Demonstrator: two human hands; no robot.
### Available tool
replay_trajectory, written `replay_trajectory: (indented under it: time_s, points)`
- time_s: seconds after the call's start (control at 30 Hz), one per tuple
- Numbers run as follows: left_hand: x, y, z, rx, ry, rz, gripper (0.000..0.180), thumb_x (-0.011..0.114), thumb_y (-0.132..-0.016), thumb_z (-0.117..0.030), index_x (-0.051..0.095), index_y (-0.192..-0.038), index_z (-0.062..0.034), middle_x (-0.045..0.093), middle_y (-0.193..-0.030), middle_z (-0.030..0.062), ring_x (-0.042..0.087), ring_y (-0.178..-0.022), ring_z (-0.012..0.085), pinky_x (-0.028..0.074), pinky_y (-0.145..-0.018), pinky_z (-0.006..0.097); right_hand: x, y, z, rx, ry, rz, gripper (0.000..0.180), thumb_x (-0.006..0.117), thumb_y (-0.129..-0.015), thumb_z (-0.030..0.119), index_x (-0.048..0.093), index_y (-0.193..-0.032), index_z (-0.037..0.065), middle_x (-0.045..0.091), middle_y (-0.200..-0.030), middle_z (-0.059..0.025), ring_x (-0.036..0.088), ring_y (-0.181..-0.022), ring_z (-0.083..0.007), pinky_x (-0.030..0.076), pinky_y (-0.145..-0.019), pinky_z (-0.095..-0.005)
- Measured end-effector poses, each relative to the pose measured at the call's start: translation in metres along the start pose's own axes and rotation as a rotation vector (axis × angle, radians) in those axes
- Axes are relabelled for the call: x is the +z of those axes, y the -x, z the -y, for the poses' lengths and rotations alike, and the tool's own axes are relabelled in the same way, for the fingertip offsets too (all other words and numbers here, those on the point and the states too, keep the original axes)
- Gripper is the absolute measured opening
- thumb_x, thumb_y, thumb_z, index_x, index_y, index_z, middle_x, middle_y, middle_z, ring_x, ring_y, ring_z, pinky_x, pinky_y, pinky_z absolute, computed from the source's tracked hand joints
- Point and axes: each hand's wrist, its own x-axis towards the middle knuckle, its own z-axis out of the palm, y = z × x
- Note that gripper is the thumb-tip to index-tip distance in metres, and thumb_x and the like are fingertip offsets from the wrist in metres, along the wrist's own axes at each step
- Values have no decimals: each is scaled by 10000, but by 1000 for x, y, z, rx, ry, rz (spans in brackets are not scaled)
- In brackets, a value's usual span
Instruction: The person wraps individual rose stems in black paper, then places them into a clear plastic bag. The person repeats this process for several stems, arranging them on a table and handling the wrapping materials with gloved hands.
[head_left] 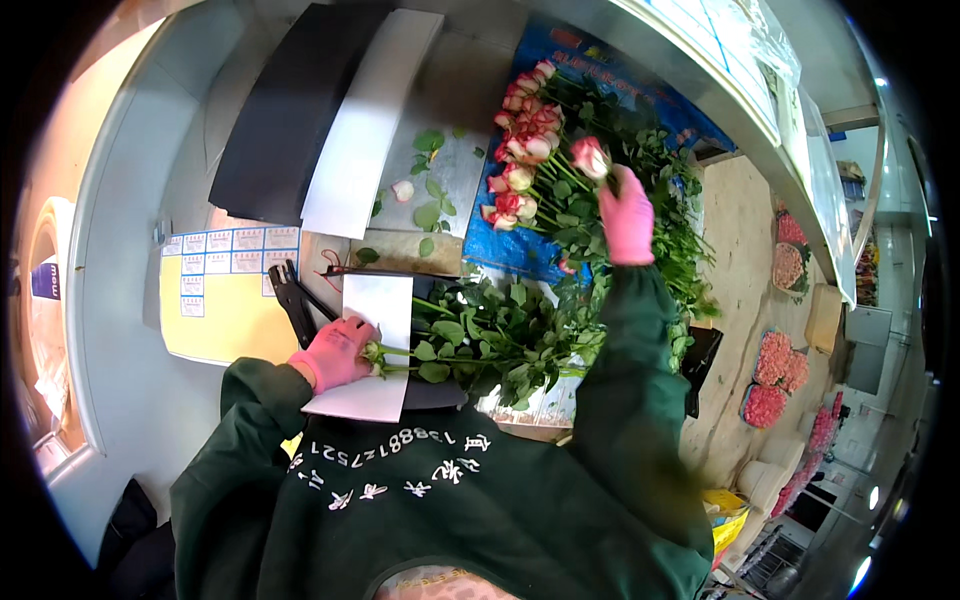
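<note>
My right hand, in a pink glove, is closed on the stem of a rose with a pink-and-white bloom, just below its head. It is held over a pile of leafy roses. My left hand, also gloved in pink, has its fingers curled at the pale greenish head of another rose, on a white sheet of card. Leafy stems stretch rightward from the card. A bunch of pink-and-white roses lies on blue printed sheeting at the back.
A black hand tool lies by a yellow board with white labels. Behind stand a black panel and a white panel. Loose leaves and a petal are scattered nearby. Pink flower bunches sit far right.
</note>
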Motion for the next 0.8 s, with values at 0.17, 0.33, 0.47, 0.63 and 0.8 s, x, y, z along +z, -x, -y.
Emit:
replay_trajectory:
  time_s: [0.17,0.33,0.47,0.63,0.8]
  points:
    - [0,-1,-1,-4,10,-15,486,692,-761,-271,557,-1197,-107,565,-1152,184,566,-1088,364,445,-962,427,119,-47,-56,34,64,148,374,596,-860,206,535,-1204,72,596,-1155,-247,599,-1016,-425,497,-848,-488]
    - [6,2,3,12,55,-72,478,715,-733,-239,570,-1171,-116,564,-1117,179,566,-1066,366,470,-923,444,125,-38,-42,103,44,250,693,701,-740,266,420,-1329,34,501,-1256,-307,517,-1137,-462,468,-938,-485]
    - [10,4,7,-1,24,-56,485,709,-742,-251,564,-1183,-110,562,-1131,179,568,-1068,363,466,-927,443,90,-35,-14,107,47,283,670,714,-723,302,457,-1288,51,508,-1281,-271,517,-1171,-431,470,-944,-483]
    - [12,7,10,29,12,-67,499,687,-765,-277,559,-1213,-97,565,-1157,199,572,-1084,372,461,-937,443,-77,9,58,87,-478,-185,646,807,-723,41,440,-1247,-49,581,-1174,-154,611,-1054,-232,522,-871,-334]
    - [-4,13,6,61,65,-26,472,672,-808,-299,552,-1199,-65,557,-1141,201,574,-1068,372,458,-950,437,-160,85,148,-53,-245,-148,746,853,-672,176,452,-1261,-43,622,-1140,-149,633,-1018,-216,526,-857,-324]
